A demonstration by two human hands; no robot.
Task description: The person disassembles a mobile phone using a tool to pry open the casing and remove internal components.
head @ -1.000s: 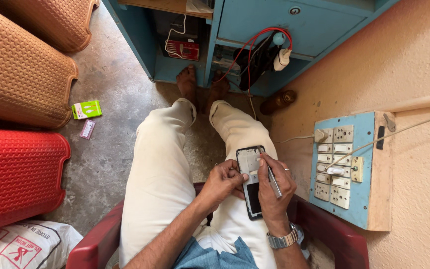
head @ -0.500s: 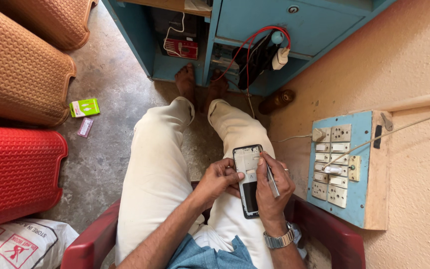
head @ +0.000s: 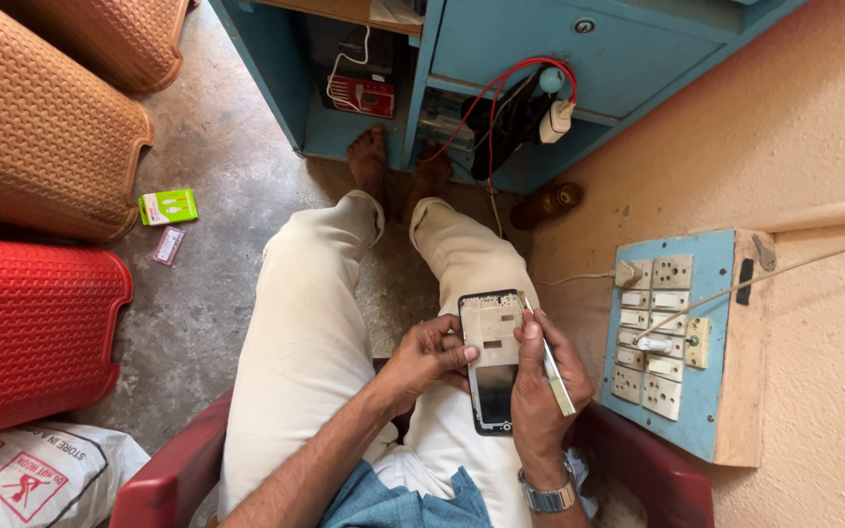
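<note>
Little has shifted since the earlier frames — both hands have stayed on the opened phone, which has slid only slightly lower over the right thigh.

Head view: the left hand steadies the opened phone from its left edge, fingers curled against the frame, so that grip is clenched on the phone. The right hand cups the phone's right side and also pinches a thin flat tool, whose tip lies at the upper right corner of the frame. The phone rests above the lap, back cover off, pale inner plate uppermost. The person sits in a red chair with bare feet on the concrete floor.

Just right of the hands, a blue switchboard hangs on the wall. Ahead stands a blue cabinet with red wires — a green box lies on the floor at left.
</note>
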